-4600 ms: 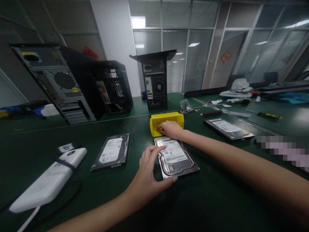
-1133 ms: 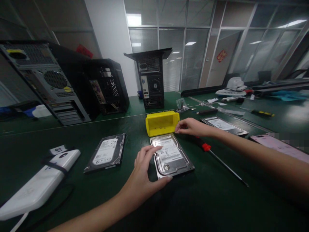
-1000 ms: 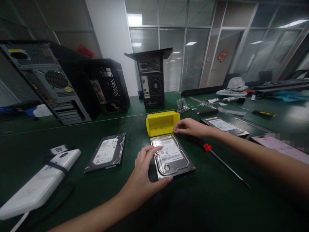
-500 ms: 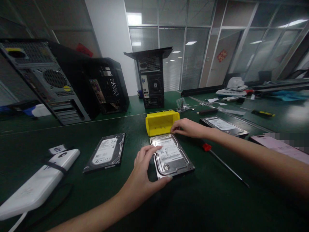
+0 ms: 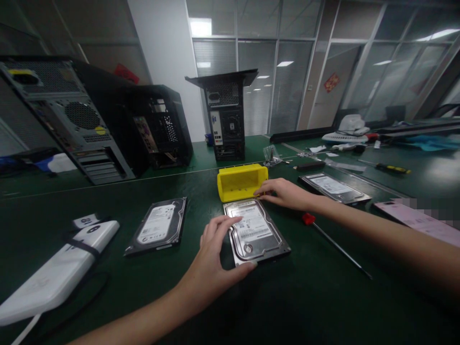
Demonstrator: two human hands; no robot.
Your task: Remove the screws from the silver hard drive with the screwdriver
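Note:
A silver hard drive (image 5: 253, 230) lies label up on the green table in front of me. My left hand (image 5: 217, 254) is closed around its left side, thumb at the near edge and fingertips on the top. Just behind the drive, a yellow bin (image 5: 227, 197) faces me with its open side; a few tiny dark bits, perhaps screws, lie inside. At the bin's right front edge, my right hand (image 5: 278, 192) has its fingertips pinched together; whatever is between them is hidden. A screwdriver (image 5: 338, 247) with a red handle lies partly under my right forearm.
Another hard drive (image 5: 158, 225) lies to the left, beside a white power strip (image 5: 61, 273). To the right are a third hard drive (image 5: 332, 187), a pink phone-like slab (image 5: 413, 220) and a yellow-black screwdriver (image 5: 391, 168). Computer cases (image 5: 226, 120) stand at the back.
My right fingertips have shifted slightly at the bin's edge, and the hand has turned a little. My left hand and the hard drive stay put.

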